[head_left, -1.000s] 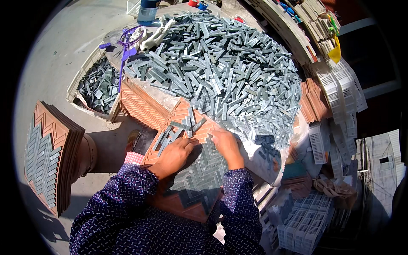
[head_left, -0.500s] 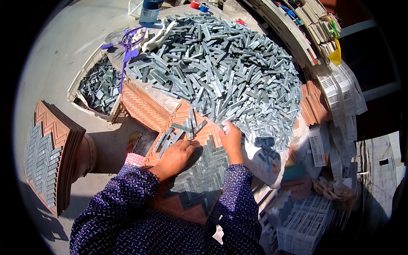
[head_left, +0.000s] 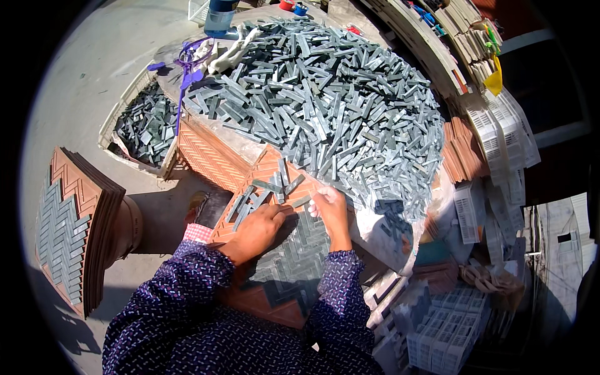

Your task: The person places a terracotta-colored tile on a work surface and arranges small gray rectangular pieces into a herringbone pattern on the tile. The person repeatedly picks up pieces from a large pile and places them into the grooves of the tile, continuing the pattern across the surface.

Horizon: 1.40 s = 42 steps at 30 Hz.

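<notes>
An orange-brown tray (head_left: 272, 164) with a zigzag-grooved face lies in front of me. Dark grey stone strip tiles (head_left: 284, 262) fill its nearer part in a herringbone pattern. My left hand (head_left: 259, 230) rests on the tray beside several loose strips (head_left: 250, 201), fingers bent and together; what lies under them is hidden. My right hand (head_left: 330, 209) is closed in a pinch over the upper right edge of the laid tiles. A single grey strip tile (head_left: 301, 201) sticks out to the left of its fingertips.
A big heap of grey strips (head_left: 337, 106) covers the round table beyond the tray. At left stand a crate of dark pieces (head_left: 150, 122) and a stack of trays (head_left: 69, 231), its top partly tiled. White plastic baskets (head_left: 447, 331) are at lower right.
My right hand has moved from the heap's near edge left and toward me, over the tray, with a strip tile at its fingertips. My left hand has barely moved.
</notes>
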Available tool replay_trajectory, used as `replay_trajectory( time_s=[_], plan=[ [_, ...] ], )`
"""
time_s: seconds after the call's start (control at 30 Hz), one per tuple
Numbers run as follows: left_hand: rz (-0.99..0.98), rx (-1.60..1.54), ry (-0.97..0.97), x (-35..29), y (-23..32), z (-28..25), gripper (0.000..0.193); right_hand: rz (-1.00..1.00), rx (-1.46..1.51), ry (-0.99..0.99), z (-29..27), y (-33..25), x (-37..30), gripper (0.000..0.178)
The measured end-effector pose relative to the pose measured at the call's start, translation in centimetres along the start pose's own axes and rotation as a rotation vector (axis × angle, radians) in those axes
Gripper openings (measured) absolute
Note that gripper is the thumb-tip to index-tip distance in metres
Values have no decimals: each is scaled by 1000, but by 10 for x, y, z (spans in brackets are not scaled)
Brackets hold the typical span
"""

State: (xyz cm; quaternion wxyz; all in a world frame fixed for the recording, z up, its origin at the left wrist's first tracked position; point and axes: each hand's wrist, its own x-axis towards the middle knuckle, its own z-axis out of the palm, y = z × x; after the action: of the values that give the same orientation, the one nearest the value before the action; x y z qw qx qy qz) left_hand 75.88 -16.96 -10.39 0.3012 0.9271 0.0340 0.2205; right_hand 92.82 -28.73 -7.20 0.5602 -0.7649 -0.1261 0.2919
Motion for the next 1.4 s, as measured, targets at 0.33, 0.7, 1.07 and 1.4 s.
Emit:
replay_trajectory(
  time_s=[0.33, 0.7, 1.07, 1.4],
  plan=[
    [-52, -31, 39, 0, 3, 0, 27, -236, -456, 146, 11, 18, -11, 22],
    [-17, -43, 66, 0, 5, 0, 28, -504, -1004, 278, 24, -5, -35, 21],
    [-26, -46, 49, -4, -2, -4, 30, -642, -737, -100, 27, 7, -20, 19],
    [-25, -46, -13, -6, -1, -7, 34, -650, -880, -26, 44, -20, 0, 18]
  ],
)
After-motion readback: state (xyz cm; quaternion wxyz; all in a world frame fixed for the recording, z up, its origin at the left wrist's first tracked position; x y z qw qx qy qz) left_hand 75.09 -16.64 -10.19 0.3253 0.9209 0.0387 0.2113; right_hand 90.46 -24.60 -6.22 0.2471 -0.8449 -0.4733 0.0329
